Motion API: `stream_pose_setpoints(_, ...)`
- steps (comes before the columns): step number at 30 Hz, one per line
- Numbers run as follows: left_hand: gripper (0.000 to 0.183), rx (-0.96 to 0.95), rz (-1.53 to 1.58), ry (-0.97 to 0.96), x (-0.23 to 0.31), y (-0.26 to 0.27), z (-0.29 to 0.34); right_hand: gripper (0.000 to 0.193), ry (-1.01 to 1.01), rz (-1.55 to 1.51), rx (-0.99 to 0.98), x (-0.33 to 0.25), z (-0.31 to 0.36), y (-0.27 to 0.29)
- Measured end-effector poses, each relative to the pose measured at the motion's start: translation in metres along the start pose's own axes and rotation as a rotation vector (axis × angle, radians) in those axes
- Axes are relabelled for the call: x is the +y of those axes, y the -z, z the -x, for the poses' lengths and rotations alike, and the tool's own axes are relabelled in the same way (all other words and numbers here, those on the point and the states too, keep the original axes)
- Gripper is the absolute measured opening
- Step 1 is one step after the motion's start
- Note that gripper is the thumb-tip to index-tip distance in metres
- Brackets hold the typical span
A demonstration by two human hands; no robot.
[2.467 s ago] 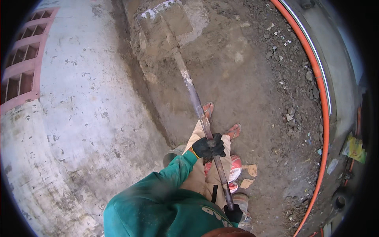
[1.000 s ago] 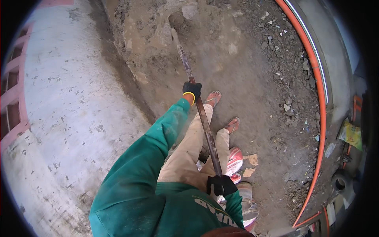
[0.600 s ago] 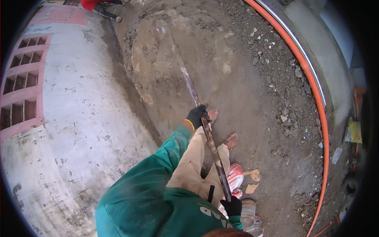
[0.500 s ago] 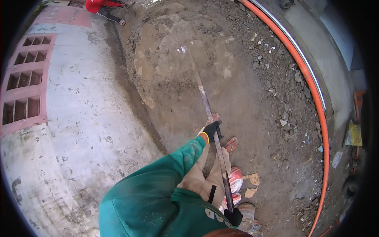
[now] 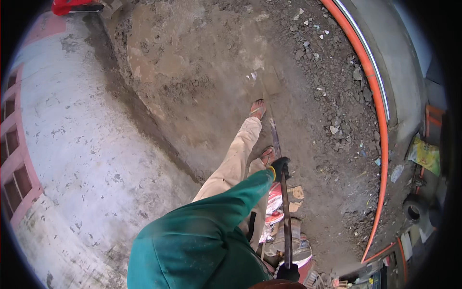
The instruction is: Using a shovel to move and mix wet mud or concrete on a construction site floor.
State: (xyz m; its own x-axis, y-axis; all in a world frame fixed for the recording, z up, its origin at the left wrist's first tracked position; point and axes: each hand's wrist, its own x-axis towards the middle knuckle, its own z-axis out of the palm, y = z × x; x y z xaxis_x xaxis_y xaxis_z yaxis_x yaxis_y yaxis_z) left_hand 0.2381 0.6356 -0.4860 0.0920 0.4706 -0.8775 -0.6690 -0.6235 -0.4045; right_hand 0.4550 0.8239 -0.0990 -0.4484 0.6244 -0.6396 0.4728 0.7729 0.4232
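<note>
A long-handled tool (image 5: pixel 286 212) runs from close to my body out over the muddy ground. Its broad, mud-coloured head (image 5: pixel 269 83) lies low on the wet ground, too smeared to tell its exact kind. My left hand (image 5: pixel 280 168), in a dark glove, is wrapped round the handle partway along. Close to my body, my right hand (image 5: pixel 288 273), also dark-gloved, is closed round the near end; its fingers are partly hidden. One sandalled foot (image 5: pixel 258 110) stands just left of the tool's head, the other farther back by my left hand.
A whitish wall (image 5: pixel 106 144) with pink-framed openings lines the left. Gravel (image 5: pixel 332 111) and an orange pipe (image 5: pixel 378 91) run along the right. Red-and-white sacks (image 5: pixel 274 202) and buckets (image 5: pixel 301 248) stand beside my legs. Another person in red (image 5: pixel 72 6) is at the far left.
The tool's head has come nearer and to the right. Both hands have shifted slightly right and back, still on the handle. One foot has stepped forward, and the view has shifted.
</note>
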Motion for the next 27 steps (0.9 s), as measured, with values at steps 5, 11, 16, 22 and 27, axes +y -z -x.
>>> stream_pose_setpoints(5,0.03,-0.039,-0.004,-0.205,0.207,-0.01,0.022,0.027,0.256,-0.152,0.109,-0.182,-0.045,0.054)
stream_pose_setpoints(11,0.022,0.006,-0.007,-0.403,0.307,-0.007,0.075,0.03,0.417,-0.191,0.124,-0.267,-0.056,0.064)
stream_pose_setpoints(16,0.017,0.101,0.016,-0.439,0.25,0.009,0.096,0.033,0.429,-0.201,-0.018,-0.207,-0.047,0.052)
stream_pose_setpoints(22,0.027,0.937,-0.664,-0.922,0.297,0.007,0.178,0.028,0.194,-0.667,-1.186,-0.251,-0.14,0.136)
stream_pose_setpoints(27,0.026,1.114,-0.633,-1.139,0.335,-0.02,0.248,0.021,0.316,-0.709,-1.522,-0.301,-0.188,0.192)
